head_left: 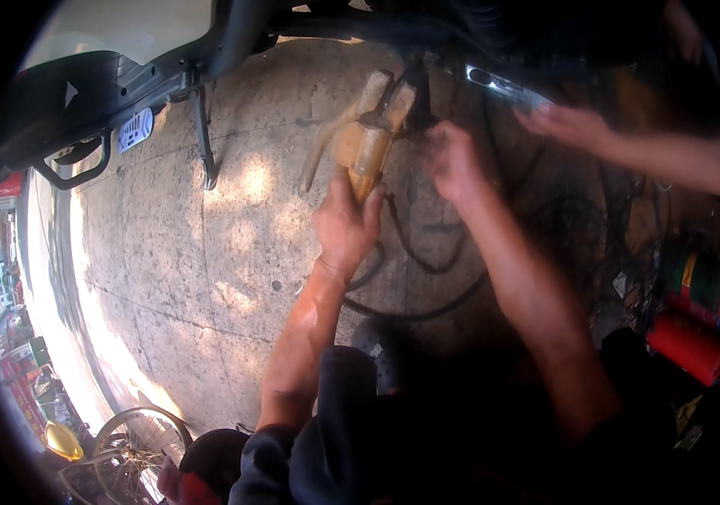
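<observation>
My left hand [345, 220] is closed round the lower end of a worn yellow-brown tool [366, 151]. The tool has two blunt prongs pointing away from me and a pale bar along its left side; its exact kind I cannot make out. Just right of it is my right hand [454, 160], its fingers bent and smeared by motion. Those fingers are close to a dark part [417, 93] in shadow behind the prongs. Whether they grip anything is hidden. A dark hose or cable [427, 313] curves over the floor below both hands.
Overhead runs a motorbike's dark underside, with its side stand [206, 139] down at left. From the right, another person's hand [570, 126] reaches to a bright metallic bar [503, 86]. A red cylinder [686, 345] lies lower right, a spoked wheel [143, 450] lower left.
</observation>
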Motion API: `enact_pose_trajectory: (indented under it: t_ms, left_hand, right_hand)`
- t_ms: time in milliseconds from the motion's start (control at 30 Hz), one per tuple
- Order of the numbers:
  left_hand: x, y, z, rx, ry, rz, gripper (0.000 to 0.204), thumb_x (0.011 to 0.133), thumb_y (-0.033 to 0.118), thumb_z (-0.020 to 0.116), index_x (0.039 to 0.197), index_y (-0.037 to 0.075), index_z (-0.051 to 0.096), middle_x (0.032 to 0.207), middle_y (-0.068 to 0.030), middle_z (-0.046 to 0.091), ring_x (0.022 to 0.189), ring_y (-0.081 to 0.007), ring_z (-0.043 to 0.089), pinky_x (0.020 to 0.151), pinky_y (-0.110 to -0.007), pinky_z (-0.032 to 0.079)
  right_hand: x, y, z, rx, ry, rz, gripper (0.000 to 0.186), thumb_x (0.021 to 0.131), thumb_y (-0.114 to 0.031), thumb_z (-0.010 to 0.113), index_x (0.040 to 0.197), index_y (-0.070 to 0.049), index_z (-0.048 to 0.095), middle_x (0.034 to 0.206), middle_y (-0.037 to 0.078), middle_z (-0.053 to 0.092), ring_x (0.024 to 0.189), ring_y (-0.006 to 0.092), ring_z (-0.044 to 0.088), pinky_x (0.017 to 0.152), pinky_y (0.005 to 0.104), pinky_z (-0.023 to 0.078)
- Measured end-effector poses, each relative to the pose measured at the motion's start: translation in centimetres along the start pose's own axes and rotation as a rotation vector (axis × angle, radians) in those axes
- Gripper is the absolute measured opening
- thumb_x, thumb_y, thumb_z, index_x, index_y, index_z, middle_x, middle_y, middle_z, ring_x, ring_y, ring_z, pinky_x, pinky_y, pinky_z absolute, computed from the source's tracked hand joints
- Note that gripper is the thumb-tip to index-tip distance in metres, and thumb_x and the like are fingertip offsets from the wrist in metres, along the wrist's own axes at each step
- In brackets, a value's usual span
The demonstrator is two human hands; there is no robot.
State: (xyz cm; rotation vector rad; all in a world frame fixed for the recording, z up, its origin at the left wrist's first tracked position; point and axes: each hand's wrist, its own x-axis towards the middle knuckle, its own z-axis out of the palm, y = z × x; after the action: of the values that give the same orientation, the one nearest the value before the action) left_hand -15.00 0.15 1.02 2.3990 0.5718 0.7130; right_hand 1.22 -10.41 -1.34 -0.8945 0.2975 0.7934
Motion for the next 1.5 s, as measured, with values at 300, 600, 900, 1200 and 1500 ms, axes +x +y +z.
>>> enact_pose_trajectory:
  t_ms: [300,600,900,1200,1500]
  left_hand:
    - [0.3,-0.3,0.2,-0.016,-0.079,-0.098,0.062,0.084,0.031,0.066,0.131,-0.001,0.042,0.079,-0.0215,0.064,0.063,-0.0401,0.063,0.054,-0.045,0.049]
    - [-0.1,0.9,-0.5,-0.082,0.02,-0.026,0.056,0.085,0.031,0.065,0.126,-0.002,0.046,0.079,-0.0223,0.064,0.064,-0.0412,0.062,0.055,-0.046,0.049]
    - [0.2,1.2,-0.6,-0.022,-0.065,-0.154,0.057,0.085,0.031,0.066,0.127,-0.003,0.046,0.076,-0.0231,0.064,0.064,-0.0403,0.063,0.056,-0.045,0.049]
    - [-0.5,0.9,-0.4,-0.094,-0.02,-0.131,0.057,0.086,0.032,0.065,0.127,-0.003,0.046,0.073,-0.0229,0.063,0.066,-0.0415,0.063,0.056,-0.045,0.05]
    - [0.4,1.1,-0.6,-0.179,0.001,-0.14,0.059,0.085,0.031,0.066,0.129,-0.003,0.045,0.076,-0.0241,0.064,0.07,-0.0416,0.064,0.061,-0.045,0.051]
  right_hand:
    - [-0.3,0.2,0.3,0.024,-0.021,-0.028,0.005,0.076,-0.017,0.059,0.076,-0.013,0.057,0.082,0.002,0.059,0.083,0.0191,0.057,0.077,0.0329,0.042]
    - [-0.2,0.3,0.3,0.004,0.011,-0.015,0.011,0.08,-0.018,0.057,0.08,-0.007,0.057,0.086,0.01,0.062,0.085,0.0255,0.06,0.082,0.0392,0.049]
    - [-0.2,0.2,0.3,-0.001,0.005,-0.038,0.011,0.08,-0.019,0.058,0.08,-0.007,0.057,0.087,0.011,0.063,0.085,0.0256,0.06,0.081,0.0387,0.048]
    - [-0.6,0.3,0.7,0.009,-0.002,-0.024,0.009,0.076,-0.019,0.059,0.081,-0.011,0.058,0.083,0.002,0.058,0.081,0.0183,0.054,0.077,0.0334,0.042]
    - [-0.4,0.3,0.2,-0.012,-0.003,-0.051,0.01,0.075,-0.018,0.06,0.082,-0.011,0.059,0.083,0.001,0.058,0.08,0.0177,0.054,0.075,0.0323,0.043]
